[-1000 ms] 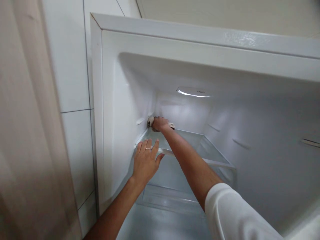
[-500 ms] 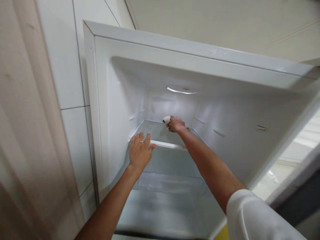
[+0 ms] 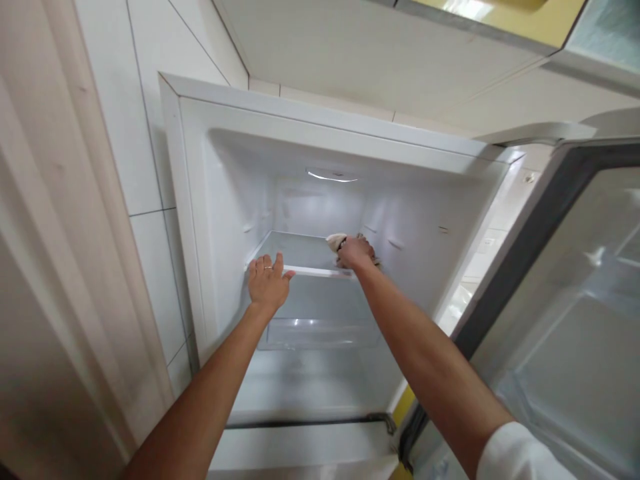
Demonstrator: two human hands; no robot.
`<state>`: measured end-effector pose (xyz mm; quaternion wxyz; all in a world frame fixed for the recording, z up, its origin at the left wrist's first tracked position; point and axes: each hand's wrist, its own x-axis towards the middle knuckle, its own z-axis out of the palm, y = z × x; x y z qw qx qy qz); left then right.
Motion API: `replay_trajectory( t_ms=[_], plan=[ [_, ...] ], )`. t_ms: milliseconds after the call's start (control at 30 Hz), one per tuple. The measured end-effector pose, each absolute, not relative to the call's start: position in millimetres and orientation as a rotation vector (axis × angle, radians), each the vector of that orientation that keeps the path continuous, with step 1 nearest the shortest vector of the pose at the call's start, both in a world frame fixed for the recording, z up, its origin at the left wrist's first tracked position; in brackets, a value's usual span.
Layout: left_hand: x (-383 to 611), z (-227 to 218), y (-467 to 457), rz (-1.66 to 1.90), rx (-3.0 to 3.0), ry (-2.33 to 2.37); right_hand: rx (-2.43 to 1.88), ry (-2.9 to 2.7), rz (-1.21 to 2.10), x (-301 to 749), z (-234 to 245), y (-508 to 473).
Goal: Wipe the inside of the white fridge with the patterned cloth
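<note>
Inside the open refrigerator [image 3: 215, 180], my right hand [image 3: 357, 252] is closed around a crumpled, pale cloth [image 3: 337, 242] with darker patches. It is over the right part of the upper glass shelf [image 3: 300, 250]; whether the cloth presses on the glass is hard to see. My left hand [image 3: 269, 281], with a ring on one finger, rests at the left end of that shelf's white front edge [image 3: 320, 271]. Its fingers are spread and it holds nothing.
Below the shelf sits a clear plastic drawer or tray [image 3: 320, 333]. The refrigerator door [image 3: 565, 320] stands swung out at the right, close to my right arm. White wall tiles [image 3: 150, 267] and a pale wooden panel [image 3: 90, 267] border the left side. Cabinets [image 3: 500, 27] hang above.
My right hand has brought the cloth toward the shelf's right front. My left hand stays at the front edge. The view has drawn back and turned, bringing the door into sight.
</note>
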<state>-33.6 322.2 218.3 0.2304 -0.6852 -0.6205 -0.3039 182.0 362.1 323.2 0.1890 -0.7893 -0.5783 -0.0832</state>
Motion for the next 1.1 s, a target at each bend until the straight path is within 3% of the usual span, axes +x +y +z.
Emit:
replay_trajectory(
  t_ms=[333, 767, 1100],
  plan=[
    [-32.2, 222.0, 317.2, -0.845, -1.91, -1.747, -1.989, -1.552, -0.334, 165.0, 290.3, 263.5],
    [-32.3, 221.3, 315.8, -0.811, -1.88, -1.74, -1.74, -1.205, -0.62, 207.0, 234.9, 310.6],
    [-32.2, 229.0, 310.9, -0.709, -1.949, -1.838, -1.699, -1.122, -0.617, 211.5, 230.0, 324.4]
  ],
)
